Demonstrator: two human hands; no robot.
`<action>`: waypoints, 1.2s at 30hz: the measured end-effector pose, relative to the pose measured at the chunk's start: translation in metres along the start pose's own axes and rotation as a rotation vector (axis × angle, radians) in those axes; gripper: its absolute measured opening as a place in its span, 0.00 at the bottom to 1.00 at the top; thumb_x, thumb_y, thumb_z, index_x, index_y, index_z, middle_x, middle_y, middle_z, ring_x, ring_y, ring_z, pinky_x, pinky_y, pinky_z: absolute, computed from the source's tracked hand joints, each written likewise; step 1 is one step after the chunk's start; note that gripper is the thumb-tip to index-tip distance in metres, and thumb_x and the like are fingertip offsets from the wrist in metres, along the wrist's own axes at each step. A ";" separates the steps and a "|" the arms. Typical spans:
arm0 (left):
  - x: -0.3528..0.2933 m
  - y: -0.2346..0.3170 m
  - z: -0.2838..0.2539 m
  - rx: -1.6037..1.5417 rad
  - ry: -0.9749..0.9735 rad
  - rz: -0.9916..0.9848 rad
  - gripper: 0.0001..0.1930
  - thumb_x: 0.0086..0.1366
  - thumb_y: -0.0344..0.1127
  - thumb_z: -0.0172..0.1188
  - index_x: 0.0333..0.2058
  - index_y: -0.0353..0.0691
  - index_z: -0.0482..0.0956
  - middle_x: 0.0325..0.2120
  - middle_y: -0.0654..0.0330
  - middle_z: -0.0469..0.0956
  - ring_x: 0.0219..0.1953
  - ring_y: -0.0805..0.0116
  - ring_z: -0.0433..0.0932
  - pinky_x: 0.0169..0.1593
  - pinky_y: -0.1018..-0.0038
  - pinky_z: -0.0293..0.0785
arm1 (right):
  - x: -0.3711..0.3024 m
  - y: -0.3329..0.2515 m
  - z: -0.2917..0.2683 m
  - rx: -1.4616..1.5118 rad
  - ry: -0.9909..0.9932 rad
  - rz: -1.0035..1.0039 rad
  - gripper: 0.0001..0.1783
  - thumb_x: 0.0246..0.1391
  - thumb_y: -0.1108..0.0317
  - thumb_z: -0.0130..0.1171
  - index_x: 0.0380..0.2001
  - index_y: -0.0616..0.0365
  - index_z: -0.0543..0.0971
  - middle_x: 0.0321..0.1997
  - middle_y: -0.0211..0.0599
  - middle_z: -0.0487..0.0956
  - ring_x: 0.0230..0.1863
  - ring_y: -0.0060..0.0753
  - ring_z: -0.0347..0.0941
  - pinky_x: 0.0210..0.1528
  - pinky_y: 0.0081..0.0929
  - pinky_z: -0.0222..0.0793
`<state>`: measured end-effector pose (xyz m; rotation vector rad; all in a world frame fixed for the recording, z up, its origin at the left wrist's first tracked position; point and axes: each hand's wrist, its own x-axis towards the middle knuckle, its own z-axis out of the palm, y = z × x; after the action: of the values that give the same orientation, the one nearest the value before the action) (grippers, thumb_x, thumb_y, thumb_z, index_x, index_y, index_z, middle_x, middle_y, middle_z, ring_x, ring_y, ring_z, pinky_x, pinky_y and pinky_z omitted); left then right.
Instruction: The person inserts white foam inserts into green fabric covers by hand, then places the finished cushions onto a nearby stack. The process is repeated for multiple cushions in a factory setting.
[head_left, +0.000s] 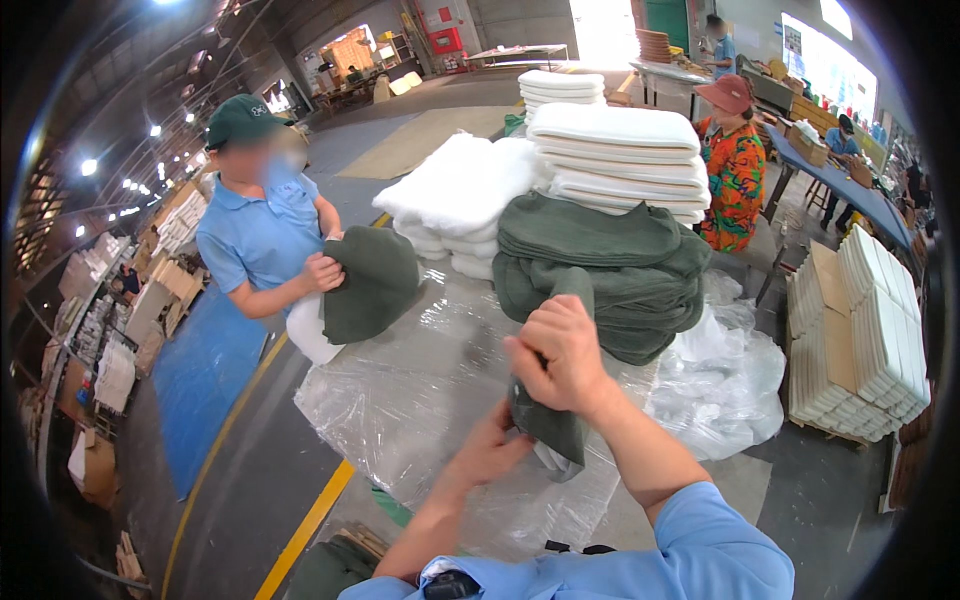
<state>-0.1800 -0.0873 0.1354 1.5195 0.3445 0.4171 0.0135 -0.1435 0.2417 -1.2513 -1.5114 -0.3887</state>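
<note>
My right hand (565, 355) is closed round a dark green fabric cover (550, 425), raised on edge over the plastic-wrapped table (400, 385). Lower on the cover's left side is my left hand (487, 450), its fingers bent against the cloth and partly hidden by it. Pale material shows at the cover's lower end. Just beyond my right hand lies a pile of green fabric covers (610, 250). Across the table to the left, a co-worker in a blue shirt (255, 235) holds another green cover (372, 285) with a white pad (312, 335) below it.
White padding (460, 185) and stacked white pads (615, 150) stand behind the green pile. Crumpled clear plastic (720, 365) hangs at the table's right side. A tall stack of white pads (860, 335) is farther right. Another person in a patterned top (735, 180) is behind the table.
</note>
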 end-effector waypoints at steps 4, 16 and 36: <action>-0.016 0.037 -0.001 0.074 0.009 0.220 0.51 0.61 0.24 0.64 0.78 0.31 0.44 0.76 0.49 0.55 0.78 0.59 0.53 0.78 0.65 0.50 | -0.023 -0.038 -0.006 0.054 -0.018 -0.027 0.09 0.55 0.69 0.65 0.24 0.54 0.77 0.24 0.33 0.74 0.31 0.43 0.74 0.46 0.39 0.66; -0.025 0.084 0.055 0.441 0.239 0.197 0.48 0.61 0.35 0.74 0.74 0.33 0.57 0.69 0.46 0.66 0.72 0.55 0.66 0.73 0.62 0.61 | 0.024 -0.025 -0.047 0.159 -0.164 0.002 0.11 0.65 0.63 0.60 0.43 0.57 0.84 0.36 0.41 0.82 0.40 0.46 0.79 0.54 0.41 0.69; 0.018 0.109 0.065 0.986 0.288 0.372 0.29 0.71 0.45 0.66 0.60 0.25 0.74 0.41 0.39 0.84 0.40 0.39 0.86 0.42 0.57 0.81 | 0.011 0.048 -0.042 0.298 -0.292 0.538 0.28 0.70 0.56 0.53 0.18 0.63 0.82 0.19 0.42 0.81 0.23 0.40 0.77 0.32 0.38 0.71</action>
<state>-0.1388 -0.1359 0.2464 2.5111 0.5363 0.8384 0.0773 -0.1522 0.2487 -1.4472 -1.3358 0.3731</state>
